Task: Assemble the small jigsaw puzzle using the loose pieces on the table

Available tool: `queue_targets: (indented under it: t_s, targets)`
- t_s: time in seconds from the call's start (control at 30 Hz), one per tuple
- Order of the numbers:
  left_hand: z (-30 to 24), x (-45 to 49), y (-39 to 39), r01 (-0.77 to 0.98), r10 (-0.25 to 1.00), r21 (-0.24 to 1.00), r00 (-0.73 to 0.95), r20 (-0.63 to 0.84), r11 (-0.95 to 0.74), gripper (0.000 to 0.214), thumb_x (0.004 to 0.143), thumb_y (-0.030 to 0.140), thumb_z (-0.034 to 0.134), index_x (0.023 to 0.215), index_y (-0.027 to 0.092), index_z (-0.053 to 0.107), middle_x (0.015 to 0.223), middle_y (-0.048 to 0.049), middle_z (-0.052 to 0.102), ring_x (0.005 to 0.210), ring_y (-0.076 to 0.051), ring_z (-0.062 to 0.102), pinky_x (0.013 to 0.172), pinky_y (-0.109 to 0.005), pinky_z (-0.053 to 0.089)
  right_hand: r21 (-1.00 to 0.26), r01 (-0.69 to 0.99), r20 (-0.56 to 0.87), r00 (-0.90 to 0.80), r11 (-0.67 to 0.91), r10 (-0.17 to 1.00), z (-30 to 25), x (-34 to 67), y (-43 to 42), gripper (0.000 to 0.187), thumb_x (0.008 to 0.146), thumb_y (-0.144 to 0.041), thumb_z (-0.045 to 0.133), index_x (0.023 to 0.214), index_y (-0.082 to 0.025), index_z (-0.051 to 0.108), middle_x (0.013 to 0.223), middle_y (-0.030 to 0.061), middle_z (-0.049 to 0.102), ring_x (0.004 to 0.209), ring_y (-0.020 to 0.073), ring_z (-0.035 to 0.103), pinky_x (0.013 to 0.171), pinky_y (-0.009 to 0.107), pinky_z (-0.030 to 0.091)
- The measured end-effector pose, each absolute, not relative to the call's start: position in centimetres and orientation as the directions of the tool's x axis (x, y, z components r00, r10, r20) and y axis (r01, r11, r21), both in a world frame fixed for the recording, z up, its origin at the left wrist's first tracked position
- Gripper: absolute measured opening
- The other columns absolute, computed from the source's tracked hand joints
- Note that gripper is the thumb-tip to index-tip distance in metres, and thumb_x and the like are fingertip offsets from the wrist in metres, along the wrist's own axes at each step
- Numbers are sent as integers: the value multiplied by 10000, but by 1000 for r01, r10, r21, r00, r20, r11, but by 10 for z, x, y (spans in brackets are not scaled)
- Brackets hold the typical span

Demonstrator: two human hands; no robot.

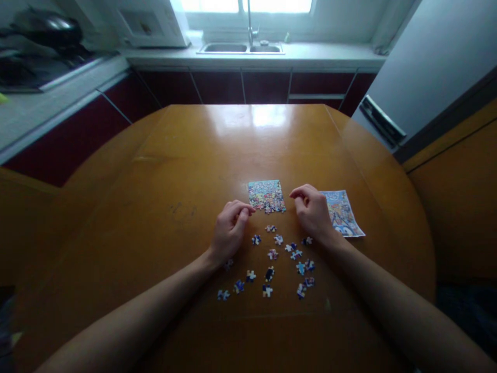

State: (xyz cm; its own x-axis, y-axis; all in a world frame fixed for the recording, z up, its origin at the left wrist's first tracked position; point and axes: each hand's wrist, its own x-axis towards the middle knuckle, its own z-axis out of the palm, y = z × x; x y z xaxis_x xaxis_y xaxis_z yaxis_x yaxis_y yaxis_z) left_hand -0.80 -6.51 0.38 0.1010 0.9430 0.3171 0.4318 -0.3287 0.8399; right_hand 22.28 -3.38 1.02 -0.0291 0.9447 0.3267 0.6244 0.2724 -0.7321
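A partly joined jigsaw puzzle [266,196] lies flat on the table, its upper edges straight and its lower edge ragged. My left hand [230,228] rests at its lower left corner, fingers bent and drawn together, with nothing visible in them. To the right of the puzzle, my right hand [311,211] is curled, thumb close to the fingers; whether a small piece is inside is hidden. Several loose puzzle pieces [273,254] are scattered between my forearms, one of them a dark piece [269,274]. Partly behind my right wrist lies a printed picture sheet [342,213].
The wooden table [186,150] has a rounded outline and reflects window light at its far side. Beyond it stand a counter with a double sink [244,48], a stove with a dark pan [48,28] at left, and a grey fridge [430,67] at right.
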Motion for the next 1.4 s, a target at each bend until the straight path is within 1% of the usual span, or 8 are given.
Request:
queue_targets:
  t_s: [0.1, 0.23, 0.33, 0.43, 0.57, 0.73, 1.1, 1.4]
  targets:
    - [3, -9, -64, 418, 943, 847, 105, 314, -329, 234, 979, 271, 471, 883, 188, 667, 848, -38, 629, 842, -191, 575, 782, -329, 442, -640, 753, 179, -47, 153, 983, 13, 228, -34, 192, 837, -125, 465, 749, -186, 624, 797, 54, 649, 747, 171, 578, 683, 291, 401]
    - [4, -9, -64, 418, 945, 849, 97, 312, -323, 236, 982, 259, 470, 874, 189, 668, 840, -32, 624, 842, -187, 573, 784, -330, 438, -386, 920, -67, -96, 63, 993, 27, 231, -44, 215, 888, -172, 451, 799, -191, 645, 827, 77, 695, 728, 188, 601, 620, 300, 349]
    - [5, -9, -65, 416, 948, 853, 94, 305, -316, 238, 982, 257, 467, 872, 190, 668, 838, -30, 622, 839, -185, 571, 784, -328, 438, -185, 978, -196, -130, 93, 972, 42, 231, -58, 230, 923, -195, 434, 864, -181, 655, 833, 111, 709, 701, 214, 627, 590, 310, 331]
    - [6, -9, -66, 417, 950, 855, 94, 298, -310, 236, 979, 266, 470, 871, 191, 666, 836, -30, 623, 841, -187, 577, 781, -327, 441, -68, 981, -279, -192, 180, 941, 54, 229, -70, 242, 926, -173, 425, 870, -159, 661, 838, 138, 714, 711, 238, 655, 594, 323, 346]
    - [7, -9, -66, 419, 954, 858, 90, 286, -297, 244, 979, 274, 468, 866, 188, 666, 837, -36, 627, 831, -186, 576, 769, -326, 447, -98, 965, -344, -261, 242, 902, 56, 224, -81, 232, 915, -174, 447, 830, -169, 663, 803, 120, 719, 679, 230, 663, 584, 319, 351]
    - [8, -9, -66, 417, 958, 864, 80, 275, -283, 245, 976, 281, 468, 865, 191, 667, 832, -38, 630, 835, -188, 583, 774, -328, 456, -192, 949, -297, -300, 251, 906, 49, 221, -82, 208, 918, -201, 451, 837, -193, 643, 779, 94, 710, 653, 208, 638, 557, 318, 317]
    - [7, -9, -66, 421, 960, 864, 82, 266, -276, 236, 974, 266, 473, 863, 181, 664, 841, -33, 619, 832, -178, 582, 776, -312, 446, -135, 966, -219, -246, 220, 944, 38, 214, -75, 182, 916, -163, 451, 878, -182, 628, 825, 95, 732, 690, 225, 681, 539, 314, 313]
    - [8, -10, -65, 434, 960, 857, 85, 267, -277, 237, 976, 275, 474, 859, 184, 658, 844, -28, 623, 833, -176, 586, 774, -306, 453, -154, 963, -221, -250, 220, 943, 44, 210, -78, 177, 913, -128, 462, 887, -170, 632, 847, 100, 736, 714, 236, 694, 530, 316, 327]
